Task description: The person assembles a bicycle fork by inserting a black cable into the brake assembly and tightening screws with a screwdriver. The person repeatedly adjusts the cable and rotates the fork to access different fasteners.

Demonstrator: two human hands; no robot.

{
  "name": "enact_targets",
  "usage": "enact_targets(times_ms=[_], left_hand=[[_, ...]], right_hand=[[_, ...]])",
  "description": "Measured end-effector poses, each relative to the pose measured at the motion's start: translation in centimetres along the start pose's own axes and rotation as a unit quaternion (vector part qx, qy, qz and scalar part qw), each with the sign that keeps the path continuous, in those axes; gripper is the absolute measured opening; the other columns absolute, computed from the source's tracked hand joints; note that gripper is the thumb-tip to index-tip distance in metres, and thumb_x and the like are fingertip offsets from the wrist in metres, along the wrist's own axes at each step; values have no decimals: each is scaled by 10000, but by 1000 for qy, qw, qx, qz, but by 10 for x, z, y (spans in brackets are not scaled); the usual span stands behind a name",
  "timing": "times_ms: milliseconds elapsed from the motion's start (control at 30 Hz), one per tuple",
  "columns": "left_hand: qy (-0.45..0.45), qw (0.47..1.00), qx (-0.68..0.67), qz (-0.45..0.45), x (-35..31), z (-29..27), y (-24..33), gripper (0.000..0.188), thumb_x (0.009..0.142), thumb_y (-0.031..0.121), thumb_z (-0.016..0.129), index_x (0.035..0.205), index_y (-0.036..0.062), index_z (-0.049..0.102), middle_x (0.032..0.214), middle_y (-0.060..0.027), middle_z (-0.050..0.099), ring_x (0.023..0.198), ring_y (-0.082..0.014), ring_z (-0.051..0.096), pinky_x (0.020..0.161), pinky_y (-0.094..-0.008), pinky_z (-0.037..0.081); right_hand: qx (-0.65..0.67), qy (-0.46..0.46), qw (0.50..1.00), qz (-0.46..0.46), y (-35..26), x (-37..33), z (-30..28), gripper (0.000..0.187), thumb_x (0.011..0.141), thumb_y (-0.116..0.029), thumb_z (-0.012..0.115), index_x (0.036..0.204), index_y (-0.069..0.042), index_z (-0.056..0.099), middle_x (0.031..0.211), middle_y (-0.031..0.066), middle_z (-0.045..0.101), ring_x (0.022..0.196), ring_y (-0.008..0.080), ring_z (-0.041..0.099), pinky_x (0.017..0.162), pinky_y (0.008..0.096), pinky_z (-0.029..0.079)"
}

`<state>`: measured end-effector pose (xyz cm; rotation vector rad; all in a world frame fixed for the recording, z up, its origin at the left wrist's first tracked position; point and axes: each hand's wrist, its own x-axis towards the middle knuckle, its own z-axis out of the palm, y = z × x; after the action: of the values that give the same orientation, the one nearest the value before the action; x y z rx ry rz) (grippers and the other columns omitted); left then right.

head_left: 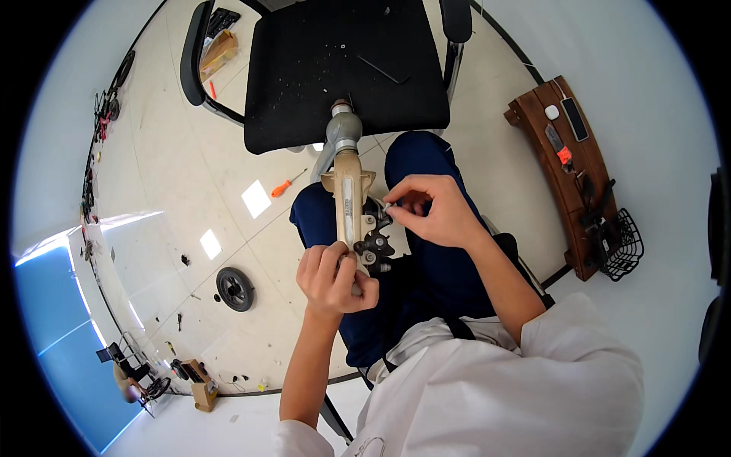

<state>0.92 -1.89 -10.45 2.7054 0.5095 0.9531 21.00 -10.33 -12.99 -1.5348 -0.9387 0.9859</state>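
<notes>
A beige metal bike or scooter fork part (348, 199), with a grey rounded joint (344, 128) at its far end, lies lengthwise over my lap. That far end rests on the front of the black chair seat (346, 65). My left hand (333, 279) is wrapped round the near end of the fork part. Fixed along its right side is a black brake caliper (375, 244) with silver bolts. Beside the caliper's upper end, my right hand (435, 209) pinches a small silvery piece (387, 206), too small to name.
An L-shaped hex key (384, 70) lies on the chair seat. On the floor are an orange screwdriver (288, 183) and a small black wheel (234, 289). At right, a brown wooden bench (560, 179) holds a phone (574, 119); a black wire basket (626, 247) is beside it.
</notes>
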Motion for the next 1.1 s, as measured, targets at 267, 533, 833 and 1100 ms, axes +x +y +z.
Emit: enact_targets(times_ms=[267,533,833,1100], left_hand=[[11,1000,-10,-11,-3,-3,-6,277,416,90,508,672,2,566,711,-130,570,525,-253,479,472,-304,404],[28,999,4,-18,1,-12,-16,260,427,128,508,654,16,562,700,-116,582,514,-250,485,484,-300,401],[18,1000,4,-14,11,-35,-45,255,436,133,510,649,3,560,671,-127,582,488,-246,493,468,-309,402],[5,1000,-16,-15,6,-36,-47,265,444,132,508,664,-4,569,671,-128,579,483,-241,496,460,-307,414]], right_hand=[[136,-6,989,57,20,2,-3,110,848,-34,697,945,3,661,854,56,703,752,81,657,688,212,524],[290,-58,952,75,20,-1,20,121,873,23,646,985,11,600,1052,140,708,872,132,686,749,265,573],[267,-71,960,49,10,16,34,135,866,23,655,988,5,598,1035,117,712,828,112,676,729,262,572],[328,-108,936,69,12,32,35,141,869,44,645,985,5,574,957,117,715,830,128,691,716,269,582]])
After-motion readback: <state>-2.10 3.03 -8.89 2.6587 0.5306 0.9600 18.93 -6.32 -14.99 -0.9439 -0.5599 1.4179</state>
